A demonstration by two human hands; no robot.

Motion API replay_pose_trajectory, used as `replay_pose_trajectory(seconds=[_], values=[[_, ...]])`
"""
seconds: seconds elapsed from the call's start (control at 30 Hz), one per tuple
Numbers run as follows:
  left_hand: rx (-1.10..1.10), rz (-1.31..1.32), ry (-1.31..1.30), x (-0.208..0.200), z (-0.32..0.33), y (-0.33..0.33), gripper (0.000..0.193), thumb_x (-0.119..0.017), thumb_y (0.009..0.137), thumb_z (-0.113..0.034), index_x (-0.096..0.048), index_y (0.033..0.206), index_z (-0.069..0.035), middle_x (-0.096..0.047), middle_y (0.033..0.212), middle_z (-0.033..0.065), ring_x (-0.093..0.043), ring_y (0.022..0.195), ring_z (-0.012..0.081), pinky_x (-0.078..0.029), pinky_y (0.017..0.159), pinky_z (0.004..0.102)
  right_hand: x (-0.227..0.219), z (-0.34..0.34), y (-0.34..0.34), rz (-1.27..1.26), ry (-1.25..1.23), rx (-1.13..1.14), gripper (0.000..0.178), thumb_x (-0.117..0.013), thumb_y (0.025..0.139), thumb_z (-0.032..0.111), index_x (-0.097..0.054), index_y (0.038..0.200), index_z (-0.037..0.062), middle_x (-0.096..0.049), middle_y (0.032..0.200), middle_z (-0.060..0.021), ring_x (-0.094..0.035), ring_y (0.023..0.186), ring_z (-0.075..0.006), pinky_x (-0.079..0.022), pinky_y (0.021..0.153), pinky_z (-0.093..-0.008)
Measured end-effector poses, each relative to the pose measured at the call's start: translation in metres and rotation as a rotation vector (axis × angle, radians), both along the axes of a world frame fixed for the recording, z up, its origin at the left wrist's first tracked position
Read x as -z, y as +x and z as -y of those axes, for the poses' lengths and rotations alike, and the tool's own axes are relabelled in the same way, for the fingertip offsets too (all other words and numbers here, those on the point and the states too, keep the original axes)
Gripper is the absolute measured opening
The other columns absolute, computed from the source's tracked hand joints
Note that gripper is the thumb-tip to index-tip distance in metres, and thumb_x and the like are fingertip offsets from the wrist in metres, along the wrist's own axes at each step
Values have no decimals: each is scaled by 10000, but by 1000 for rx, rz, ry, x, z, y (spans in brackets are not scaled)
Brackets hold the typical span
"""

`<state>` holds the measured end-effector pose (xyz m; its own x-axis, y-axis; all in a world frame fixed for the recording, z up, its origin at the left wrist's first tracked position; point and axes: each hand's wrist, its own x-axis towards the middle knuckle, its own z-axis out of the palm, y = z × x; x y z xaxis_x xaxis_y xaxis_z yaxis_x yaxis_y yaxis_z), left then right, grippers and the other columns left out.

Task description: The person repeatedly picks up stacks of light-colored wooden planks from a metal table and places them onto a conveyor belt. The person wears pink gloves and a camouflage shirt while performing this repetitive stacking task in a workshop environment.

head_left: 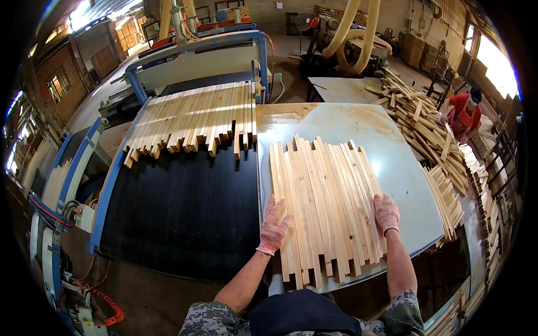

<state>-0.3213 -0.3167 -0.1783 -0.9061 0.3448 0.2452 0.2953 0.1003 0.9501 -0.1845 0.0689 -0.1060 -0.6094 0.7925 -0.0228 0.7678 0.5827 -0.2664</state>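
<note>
A row of pale wooden strips (pixel 325 207) lies side by side on the light metal table (pixel 409 190), with uneven ends. My left hand (pixel 274 225), in a pinkish knitted glove, presses along the row's left side. On the opposite edge my right hand (pixel 386 213), gloved alike, grips the outermost strips, so the row is clamped between both palms. The right fingertips curl partly out of sight over the wood. To the left, more wooden strips (pixel 196 115) lie side by side at the far end of a black conveyor belt (pixel 179 218).
A blue-framed machine (pixel 196 59) spans the belt's far end. A loose heap of wood pieces (pixel 420 123) lies beyond the table's right side, with stacked strips (pixel 445 196) nearer. A person in red (pixel 465 115) works at the far right. Beige ducts (pixel 350 45) hang behind.
</note>
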Motion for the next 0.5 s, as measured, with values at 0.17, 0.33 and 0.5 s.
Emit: replay_pose_trajectory(seconds=[0.17,0.33,0.5], values=[[-14,46,47,-9,0,4,633,-742,974,-219,-553,1512,58,-249,1742,276,-252,1624,371,-262,1299,427,-19,14,-4,28,-41,16,627,-448,1096,556,-614,1435,56,-675,1370,-252,-621,1289,-439,-493,1089,-503],[-13,39,29,-5,0,1,626,-734,975,-205,-552,1517,48,-240,1750,264,-238,1632,350,-256,1304,416,-32,20,-6,72,-51,15,611,-461,1084,545,-627,1386,42,-680,1367,-248,-636,1283,-430,-509,1090,-511],[-20,90,53,-10,-4,3,635,-747,967,-199,-551,1530,22,-244,1751,255,-260,1625,348,-272,1301,408,-25,14,-4,57,-59,2,614,-467,1081,546,-641,1335,15,-671,1376,-251,-628,1293,-435,-506,1093,-516]])
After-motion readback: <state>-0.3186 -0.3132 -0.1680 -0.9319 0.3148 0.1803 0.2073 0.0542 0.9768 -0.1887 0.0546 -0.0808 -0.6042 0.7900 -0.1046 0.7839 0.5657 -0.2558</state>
